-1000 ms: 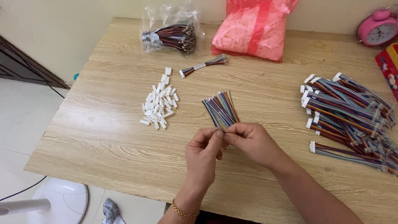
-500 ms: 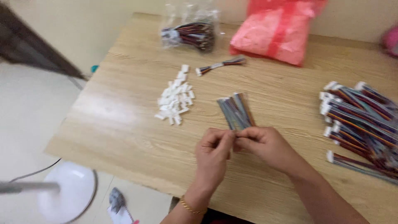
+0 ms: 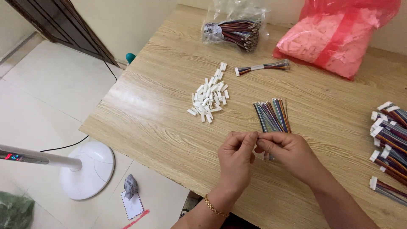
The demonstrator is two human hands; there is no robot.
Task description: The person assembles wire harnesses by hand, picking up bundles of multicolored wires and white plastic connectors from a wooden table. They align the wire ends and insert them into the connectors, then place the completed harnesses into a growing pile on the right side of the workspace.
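Observation:
My left hand (image 3: 235, 161) and my right hand (image 3: 286, 154) meet fingertip to fingertip over the near part of a wooden table (image 3: 161, 110). Together they pinch a short bundle of coloured wires, mostly hidden by the fingers; its end shows below my right hand (image 3: 269, 157). Just beyond the fingers lies a loose bunch of multicoloured wires (image 3: 273, 114). A heap of small white plastic connectors (image 3: 209, 99) sits to the left of it.
A clear bag of wires (image 3: 235, 29) and a red bag of white parts (image 3: 330, 38) lie at the far side, with one tied wire bundle (image 3: 263, 68) before them. Finished cables with white plugs (image 3: 388, 144) pile at the right. A white fan base (image 3: 87, 169) stands on the floor.
The camera has swung left and down, showing more floor and the fan base. Both hands stay together at the near edge, still pinching the wires.

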